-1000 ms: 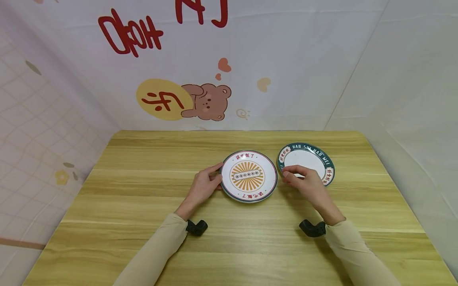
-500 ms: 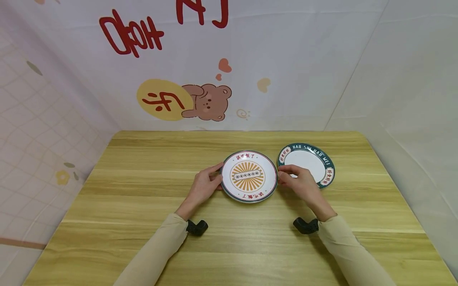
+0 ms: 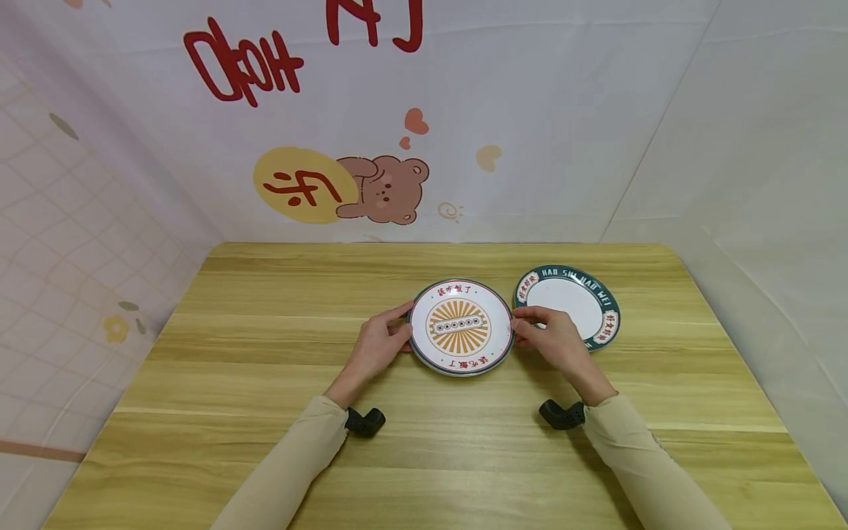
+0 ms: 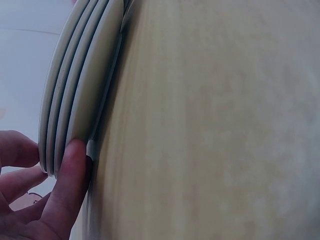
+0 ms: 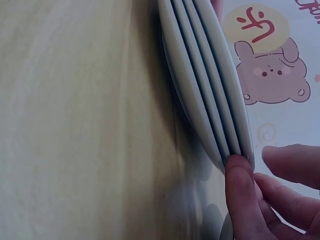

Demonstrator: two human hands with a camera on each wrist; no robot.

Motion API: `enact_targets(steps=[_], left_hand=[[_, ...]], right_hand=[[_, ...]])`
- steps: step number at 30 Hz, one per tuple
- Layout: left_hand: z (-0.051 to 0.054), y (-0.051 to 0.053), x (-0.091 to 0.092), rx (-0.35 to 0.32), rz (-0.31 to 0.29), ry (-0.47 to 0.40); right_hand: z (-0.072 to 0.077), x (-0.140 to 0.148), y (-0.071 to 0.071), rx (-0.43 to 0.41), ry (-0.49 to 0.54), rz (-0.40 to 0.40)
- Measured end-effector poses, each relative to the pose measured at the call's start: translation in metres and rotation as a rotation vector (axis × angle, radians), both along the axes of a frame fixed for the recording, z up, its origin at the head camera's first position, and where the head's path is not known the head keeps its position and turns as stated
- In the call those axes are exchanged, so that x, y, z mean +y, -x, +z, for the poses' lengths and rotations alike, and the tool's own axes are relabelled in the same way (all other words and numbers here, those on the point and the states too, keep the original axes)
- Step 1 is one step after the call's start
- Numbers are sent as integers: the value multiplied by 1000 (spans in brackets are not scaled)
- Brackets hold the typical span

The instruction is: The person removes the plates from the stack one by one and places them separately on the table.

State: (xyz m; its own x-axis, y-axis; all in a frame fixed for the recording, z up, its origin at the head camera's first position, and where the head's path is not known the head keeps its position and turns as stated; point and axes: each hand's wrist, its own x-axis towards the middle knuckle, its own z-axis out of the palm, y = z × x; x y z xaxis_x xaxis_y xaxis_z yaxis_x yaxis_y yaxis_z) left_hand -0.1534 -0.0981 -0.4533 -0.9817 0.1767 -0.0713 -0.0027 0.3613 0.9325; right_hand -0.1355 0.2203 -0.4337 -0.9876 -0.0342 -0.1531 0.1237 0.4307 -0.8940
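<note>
A stack of several plates [image 3: 460,328] lies mid-table; the top one is white with an orange ray pattern and red writing. At its left edge is my left hand [image 3: 376,346]; in the left wrist view its fingers [image 4: 67,187] grip the rims of the stacked plates [image 4: 82,85]. On the opposite side my right hand [image 3: 555,342] touches the stack's right edge, thumb and fingers bent about the rim. The right wrist view shows a fingertip [image 5: 239,167] against the lower rims of the stack [image 5: 202,85].
A green-rimmed white plate [image 3: 570,302] lies just right of the stack, partly behind my right hand. Behind the wooden table [image 3: 424,456] hangs a white cloth [image 3: 543,88] with a bear print and red writing. Black devices are strapped at both wrists.
My right hand has moved left, off the green-rimmed plate's edge and onto the right edge of the stack. My left hand and the plates stay where they were.
</note>
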Motion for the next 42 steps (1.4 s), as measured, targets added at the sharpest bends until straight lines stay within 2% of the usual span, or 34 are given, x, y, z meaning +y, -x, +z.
enact_targets(steps=[6, 10, 29, 42], left_hand=[[0, 0, 0, 3, -2, -5], [0, 0, -1, -1, 0, -7], [0, -1, -3, -19, -20, -51], [2, 2, -4, -10, -64, -33]], right_hand=[[1, -1, -1, 33, -15, 21], [3, -2, 0, 24, -15, 24], [1, -6, 4, 23, -146, 18], [4, -4, 3, 23, -103, 14]])
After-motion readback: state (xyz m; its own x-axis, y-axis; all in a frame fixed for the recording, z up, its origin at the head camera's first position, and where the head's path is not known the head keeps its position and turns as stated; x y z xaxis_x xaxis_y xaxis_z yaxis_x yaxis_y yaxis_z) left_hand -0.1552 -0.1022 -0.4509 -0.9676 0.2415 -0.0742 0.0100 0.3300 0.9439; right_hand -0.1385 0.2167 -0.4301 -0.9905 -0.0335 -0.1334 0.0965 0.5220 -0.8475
